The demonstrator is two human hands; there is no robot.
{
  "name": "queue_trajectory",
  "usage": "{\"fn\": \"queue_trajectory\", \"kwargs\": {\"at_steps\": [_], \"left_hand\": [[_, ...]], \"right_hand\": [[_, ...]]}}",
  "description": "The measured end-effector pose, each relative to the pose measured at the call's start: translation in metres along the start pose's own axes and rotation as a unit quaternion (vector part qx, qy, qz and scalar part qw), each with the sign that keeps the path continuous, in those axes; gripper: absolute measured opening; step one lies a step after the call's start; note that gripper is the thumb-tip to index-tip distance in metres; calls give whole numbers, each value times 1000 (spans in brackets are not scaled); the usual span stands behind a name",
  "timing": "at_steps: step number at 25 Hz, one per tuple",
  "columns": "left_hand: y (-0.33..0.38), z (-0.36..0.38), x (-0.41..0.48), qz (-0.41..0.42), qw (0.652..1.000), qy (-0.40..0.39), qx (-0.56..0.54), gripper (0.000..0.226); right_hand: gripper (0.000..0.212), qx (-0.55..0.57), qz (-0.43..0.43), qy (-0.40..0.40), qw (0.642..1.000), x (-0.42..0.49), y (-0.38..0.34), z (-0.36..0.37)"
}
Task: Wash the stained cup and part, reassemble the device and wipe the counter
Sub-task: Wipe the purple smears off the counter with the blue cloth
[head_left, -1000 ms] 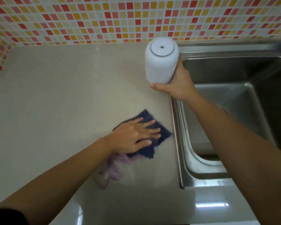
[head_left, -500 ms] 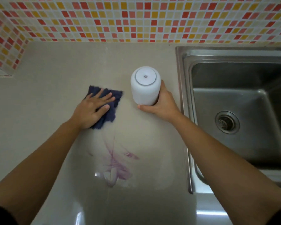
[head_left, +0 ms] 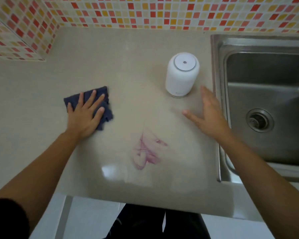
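Released since half a second ago: right hand (head_left: 209, 114) is off the device (head_left: 182, 75), which it then gripped, and the cloth (head_left: 107, 112) has slid left, further from the device. Item 1, device: white cylinder, upright on the counter (head_left: 128, 54), long axis vertical, round top with a small centre hole facing up toward my camera; it stands near the sink (head_left: 214, 69) rim, back right of the stain (head_left: 147, 152). A faint mark low on its near side is too small for me to read. Item 2, right hand: fingers straight and spread, holding nothing, just in front of the device and apart from it; blurred, so I cannot tell whether it touches the counter. Item 3, left hand (head_left: 84, 116): flat, fingers splayed, pressing the dark blue cloth to the counter; its palm hides much of the cloth, only the far and right edges showing. Item 4, stain: purple smears, unwiped, near the front edge between the two forearms. Item 5, sink: steel, drain (head_left: 259, 120) visible, cut off at the right edge. Both forearms run out of the bottom of my view; dark clothing below the counter edge is hard to make out.
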State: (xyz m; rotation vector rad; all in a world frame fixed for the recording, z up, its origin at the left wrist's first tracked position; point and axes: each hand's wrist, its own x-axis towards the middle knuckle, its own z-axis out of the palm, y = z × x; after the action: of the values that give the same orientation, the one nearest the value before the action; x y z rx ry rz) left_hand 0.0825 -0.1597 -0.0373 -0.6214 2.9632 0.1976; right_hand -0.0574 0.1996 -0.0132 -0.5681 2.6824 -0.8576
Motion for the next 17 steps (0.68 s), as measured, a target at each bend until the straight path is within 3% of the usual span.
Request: {"fn": "queue_trajectory", "kwargs": {"at_steps": [3,7,10,14,15,17], "left_hand": [[72,12,-3,65,998,-7,-7,57],[97,30,-120,147,989,-12,3,57],[57,27,-192,53,997,-45,27,71],[51,17,-136,-179,982,-23,-52,70],[72,19,-115,-187,980,-11,-60,68],[131,29,-96,-114,992,-6,-57,66]], "right_hand": [[86,-82,24,-1,996,-72,9,15],[87,-224,16,-35,974,-136,25,27],[88,-264,7,-31,964,-149,29,31],[83,-260,6,-4,966,-147,27,36],[80,-256,-1,4,967,-146,29,37],[75,-244,-10,11,970,-144,32,37]]}}
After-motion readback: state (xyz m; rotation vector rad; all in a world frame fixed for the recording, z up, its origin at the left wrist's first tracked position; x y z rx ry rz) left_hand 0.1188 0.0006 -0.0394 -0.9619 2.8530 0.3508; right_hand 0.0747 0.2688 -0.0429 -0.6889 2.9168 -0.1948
